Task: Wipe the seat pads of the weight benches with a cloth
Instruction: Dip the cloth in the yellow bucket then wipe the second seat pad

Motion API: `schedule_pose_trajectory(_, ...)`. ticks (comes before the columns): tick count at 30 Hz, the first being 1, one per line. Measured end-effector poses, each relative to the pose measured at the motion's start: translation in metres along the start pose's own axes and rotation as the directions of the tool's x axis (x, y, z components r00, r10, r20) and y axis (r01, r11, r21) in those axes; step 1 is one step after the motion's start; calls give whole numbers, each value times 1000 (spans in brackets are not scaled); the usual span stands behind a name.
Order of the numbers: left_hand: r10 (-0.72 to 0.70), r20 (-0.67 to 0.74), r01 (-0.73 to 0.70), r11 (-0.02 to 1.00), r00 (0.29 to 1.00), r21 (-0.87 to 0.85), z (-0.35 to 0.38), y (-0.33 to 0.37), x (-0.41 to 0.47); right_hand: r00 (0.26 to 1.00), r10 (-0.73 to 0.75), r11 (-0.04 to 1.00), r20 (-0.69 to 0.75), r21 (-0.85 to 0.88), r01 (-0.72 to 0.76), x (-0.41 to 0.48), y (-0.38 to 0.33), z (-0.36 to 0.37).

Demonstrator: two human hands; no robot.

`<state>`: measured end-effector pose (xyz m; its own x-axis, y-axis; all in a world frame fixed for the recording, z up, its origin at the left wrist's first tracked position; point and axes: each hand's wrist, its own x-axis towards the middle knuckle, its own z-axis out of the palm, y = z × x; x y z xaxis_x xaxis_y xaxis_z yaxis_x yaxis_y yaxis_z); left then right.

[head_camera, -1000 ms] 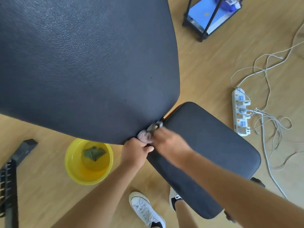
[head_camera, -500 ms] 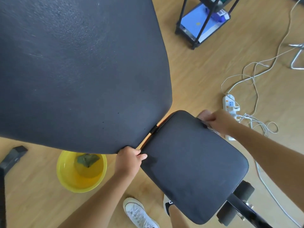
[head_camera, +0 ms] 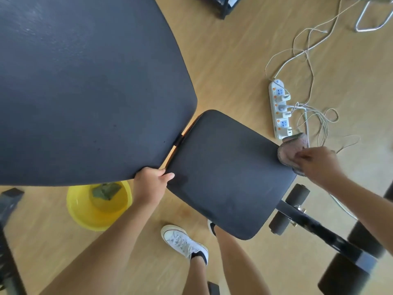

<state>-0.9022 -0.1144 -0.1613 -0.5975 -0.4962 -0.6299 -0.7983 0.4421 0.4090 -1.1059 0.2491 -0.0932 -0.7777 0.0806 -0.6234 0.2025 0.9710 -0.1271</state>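
Right hand (head_camera: 319, 165): its fingers (head_camera: 304, 155) are clenched around a crumpled pinkish cloth (head_camera: 291, 151), pressing it against the far right edge of the seat pad (head_camera: 229, 173).
Cloth: bunched, with a dark mesh-like border, lying half on the pad's edge and half past it, just ahead of the right fingers.
Left hand (head_camera: 150, 185): it grips the lower edge of the big back pad (head_camera: 85, 86), right beside the gap between the two pads; the thumb lies across toward the seat pad's near corner, and the other fingers are curled under the pad's edge, out of sight.
Seat pad: dark, rounded, stretching between the two hands, left fingers at one corner and right fingers at the opposite edge.
Back pad: large and dark, reaching up and away from the left fingers.
Basin (head_camera: 95, 205): yellow, on the wooden floor (head_camera: 234, 60) just left of the left wrist, partly tucked under the back pad, with a greenish rag (head_camera: 106, 191) inside.
Power strip (head_camera: 280, 109): white, on the floor just beyond the right fingers, with plugs in it and loose white cables (head_camera: 308, 60) trailing off.
Foam rollers (head_camera: 296, 196): black, on the bench frame below the right wrist.
Shoe (head_camera: 182, 241): white sneaker on the floor, below the seat pad between both forearms.
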Motion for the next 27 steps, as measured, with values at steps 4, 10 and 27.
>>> schedule_pose_trajectory(4, -43, 30, 44, 998, 999, -38, -3, -2, 4, 963, 266, 942, -53, 227, -248, 19, 4, 15)
schedule_pose_trajectory(10, -57, 45, 61, 995, 997, -76, -1, 1, 8, 857, 492, 800, 152, 310, -514, -109, 26, 109)
schedule_pose_trajectory(27, -185, 87, 196, 971, 979, -138, -4, 14, 2, 716, 648, 297, 259, 780, -551, -129, 33, 132)
